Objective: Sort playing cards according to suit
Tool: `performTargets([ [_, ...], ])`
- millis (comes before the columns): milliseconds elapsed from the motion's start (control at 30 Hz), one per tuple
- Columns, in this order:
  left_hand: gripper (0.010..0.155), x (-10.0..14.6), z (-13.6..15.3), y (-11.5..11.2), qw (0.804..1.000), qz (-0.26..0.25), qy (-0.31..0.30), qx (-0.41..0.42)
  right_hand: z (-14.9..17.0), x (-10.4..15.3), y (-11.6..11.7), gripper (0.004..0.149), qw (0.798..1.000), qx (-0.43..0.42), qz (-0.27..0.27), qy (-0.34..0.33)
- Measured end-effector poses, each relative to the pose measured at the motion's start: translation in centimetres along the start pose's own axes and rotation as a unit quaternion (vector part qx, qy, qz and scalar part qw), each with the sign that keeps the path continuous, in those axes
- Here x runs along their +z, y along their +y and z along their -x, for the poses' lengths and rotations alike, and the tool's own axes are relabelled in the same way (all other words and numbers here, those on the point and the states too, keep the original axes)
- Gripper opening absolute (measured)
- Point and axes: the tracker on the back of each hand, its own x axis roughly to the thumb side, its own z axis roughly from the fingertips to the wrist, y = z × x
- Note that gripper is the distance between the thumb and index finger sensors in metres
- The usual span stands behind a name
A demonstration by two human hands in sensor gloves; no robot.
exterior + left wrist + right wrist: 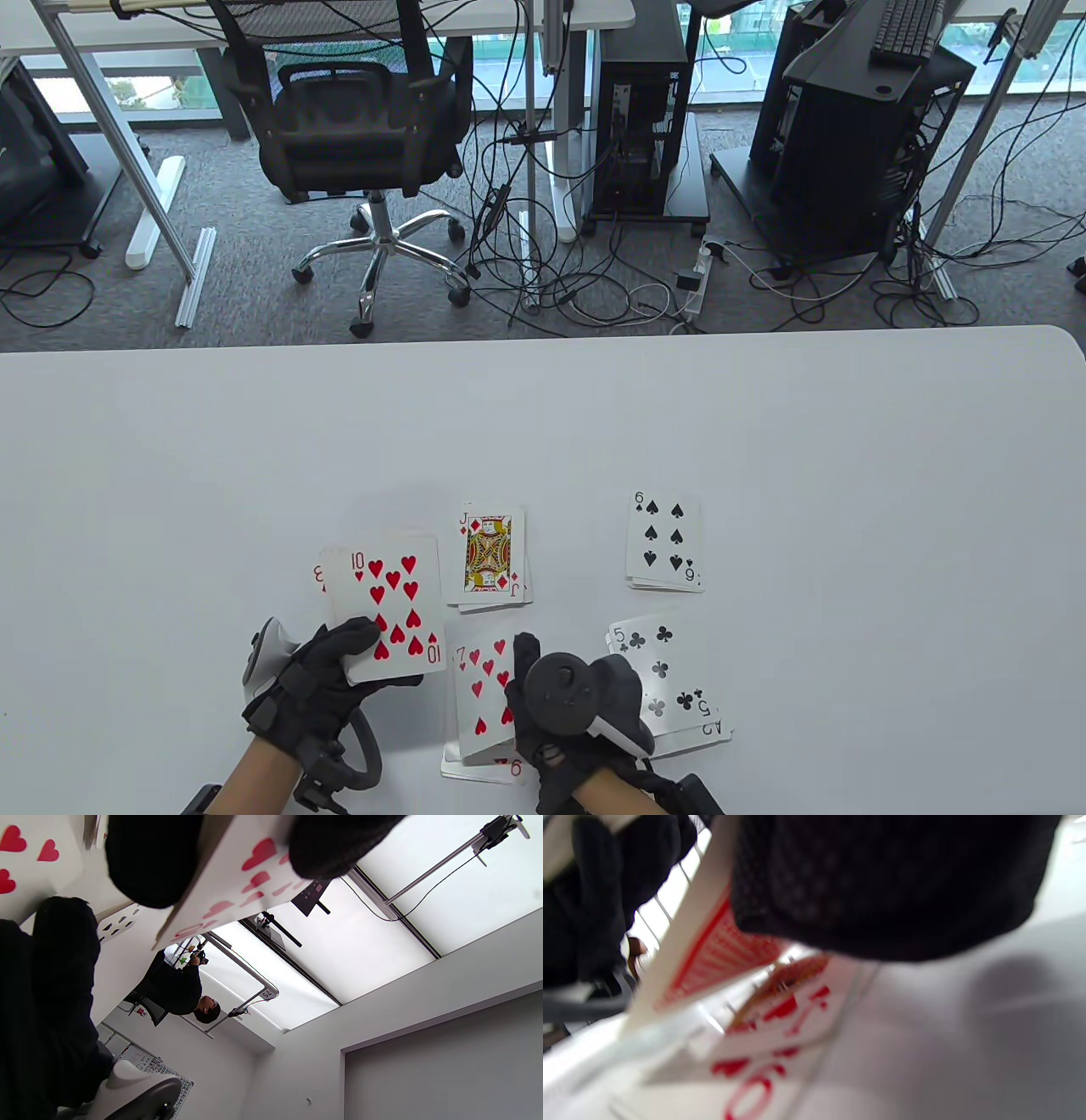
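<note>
My left hand [373, 654] grips a small stack of cards face up, with the 10 of hearts [386, 611] on top and a red 3 peeking out behind it. The 10 also shows in the left wrist view [254, 870], pinched between thumb and fingers. My right hand [522, 671] holds the 7 of hearts [479, 688], tilted over a hearts pile [475, 768] whose 9 shows at the near edge. In the blurred right wrist view the 7's red back [712, 955] slants above that pile [746, 1086].
Three other face-up piles lie on the white table [764, 424]: jack of diamonds [492, 552], 6 of spades [664, 543] and 5 of clubs [670, 679], the last right beside my right hand. An office chair and computer towers stand beyond the far edge.
</note>
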Motion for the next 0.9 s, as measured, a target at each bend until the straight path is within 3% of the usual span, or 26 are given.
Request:
performTargets([
  [300, 0.06, 0.1, 0.1, 0.0, 1.0, -0.001, 0.008, -0.001, -2.1, -0.1, 1.8, 0.05, 0.985, 0.158, -0.061, -0.017],
  [533, 0.06, 0.1, 0.2, 0.1, 1.0, 0.001, 0.012, -0.002, -1.6, -0.1, 1.1, 0.05, 0.991, 0.12, -0.062, -0.007],
  [633, 0.06, 0.1, 0.2, 0.0, 1.0, 0.003, 0.015, -0.002, -1.4, 0.1, 0.0, 0.051, 0.997, 0.079, -0.019, -0.015],
  [733, 0.06, 0.1, 0.3, -0.4, 1.0, 0.01, 0.019, -0.007, -1.2, 0.6, -1.9, 0.052, 0.997, 0.008, 0.064, -0.036],
  [900, 0.06, 0.0, 1.0, -1.5, 0.999, 0.027, 0.034, -0.018, -0.9, 1.5, -4.0, 0.058, 0.976, -0.117, 0.17, -0.072],
])
